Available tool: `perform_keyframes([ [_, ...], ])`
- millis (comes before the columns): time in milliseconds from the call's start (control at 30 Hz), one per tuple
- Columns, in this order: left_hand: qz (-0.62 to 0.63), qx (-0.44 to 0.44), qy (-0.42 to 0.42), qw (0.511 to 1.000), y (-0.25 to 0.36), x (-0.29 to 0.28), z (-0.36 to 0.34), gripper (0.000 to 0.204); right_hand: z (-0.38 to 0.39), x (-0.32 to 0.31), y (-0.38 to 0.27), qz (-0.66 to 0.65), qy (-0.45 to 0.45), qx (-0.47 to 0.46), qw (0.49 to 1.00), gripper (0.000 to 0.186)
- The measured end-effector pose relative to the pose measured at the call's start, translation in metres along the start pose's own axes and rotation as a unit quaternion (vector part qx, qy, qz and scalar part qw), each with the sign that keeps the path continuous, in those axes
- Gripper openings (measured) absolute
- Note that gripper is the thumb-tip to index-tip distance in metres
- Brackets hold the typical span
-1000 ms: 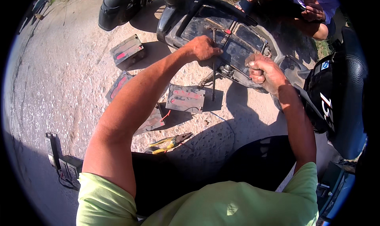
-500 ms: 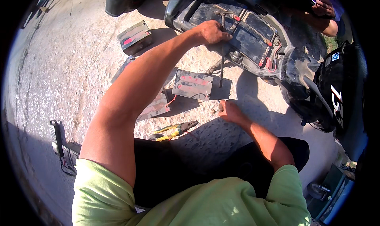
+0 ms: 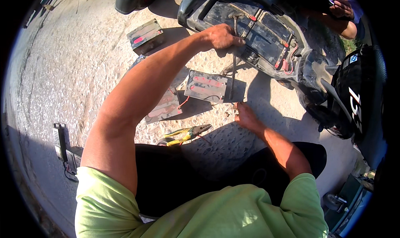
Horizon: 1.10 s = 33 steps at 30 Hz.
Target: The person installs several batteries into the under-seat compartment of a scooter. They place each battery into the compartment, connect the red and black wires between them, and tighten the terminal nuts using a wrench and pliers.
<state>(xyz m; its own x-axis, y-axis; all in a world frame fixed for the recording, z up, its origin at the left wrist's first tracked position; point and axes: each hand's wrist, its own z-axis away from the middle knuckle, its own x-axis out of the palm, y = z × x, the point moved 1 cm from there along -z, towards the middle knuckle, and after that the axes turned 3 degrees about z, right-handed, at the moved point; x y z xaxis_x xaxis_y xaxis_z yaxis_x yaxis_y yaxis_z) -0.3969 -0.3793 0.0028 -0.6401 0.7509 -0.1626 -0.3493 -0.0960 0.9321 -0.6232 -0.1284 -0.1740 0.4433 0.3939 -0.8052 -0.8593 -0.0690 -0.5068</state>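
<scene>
My left hand [image 3: 225, 37] reaches forward, its fingers closed around a long thin metal rod with a short crosspiece at the top [image 3: 233, 73]. The rod stands beside the opened footwell of a dusty black scooter [image 3: 308, 67], where dark batteries [image 3: 260, 42] with red terminal covers sit. My right hand [image 3: 247, 116] is low over the ground, fingers pinched; what they hold is too small to make out. Just beyond it lies a grey battery with pink-red streaks [image 3: 206, 86]. A second such battery [image 3: 164, 107], with a red wire, is partly behind my left forearm.
Yellow-handled pliers [image 3: 187, 135] lie before my knees. Another battery [image 3: 144, 34] stands farther off on the rough concrete. A dark boxy device with a cable [image 3: 60, 142] lies at the left. Another person's arm [image 3: 339, 27] shows at the upper right, beyond the scooter.
The view has shifted slightly, so the scooter and batteries appear a little farther right. My right hand has moved slightly away from me, toward the battery. My left hand keeps its hold on the rod.
</scene>
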Motion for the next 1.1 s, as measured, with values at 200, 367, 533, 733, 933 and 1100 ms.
perform_keyframes([
  [200, 0.003, 0.012, -0.014, 1.0, -0.007, 0.001, 0.001, 0.036, 0.001, -0.01, -0.006, -0.004, 0.043, 0.005, 0.999, 0.029],
  [367, -0.005, 0.003, -0.025, 1.0, -0.016, 0.001, -0.003, 0.036, 0.0, -0.02, -0.002, 0.008, 0.007, 0.079, 0.997, 0.026],
  [533, -0.012, 0.005, -0.031, 0.999, -0.02, 0.002, -0.005, 0.034, 0.003, -0.02, 0.004, 0.046, -0.005, 0.106, 0.993, 0.024],
  [733, -0.047, 0.0, -0.029, 0.998, -0.016, 0.001, -0.001, 0.034, 0.003, -0.027, -0.006, 0.079, -0.048, 0.124, 0.988, 0.024],
  [933, -0.056, 0.02, -0.034, 0.998, -0.021, -0.002, -0.004, 0.033, 0.001, -0.016, 0.002, 0.11, -0.04, 0.094, 0.989, 0.026],
  [1100, -0.068, 0.023, -0.048, 0.996, -0.019, -0.001, -0.005, 0.035, 0.004, -0.014, 0.006, 0.128, -0.06, 0.097, 0.985, 0.02],
])
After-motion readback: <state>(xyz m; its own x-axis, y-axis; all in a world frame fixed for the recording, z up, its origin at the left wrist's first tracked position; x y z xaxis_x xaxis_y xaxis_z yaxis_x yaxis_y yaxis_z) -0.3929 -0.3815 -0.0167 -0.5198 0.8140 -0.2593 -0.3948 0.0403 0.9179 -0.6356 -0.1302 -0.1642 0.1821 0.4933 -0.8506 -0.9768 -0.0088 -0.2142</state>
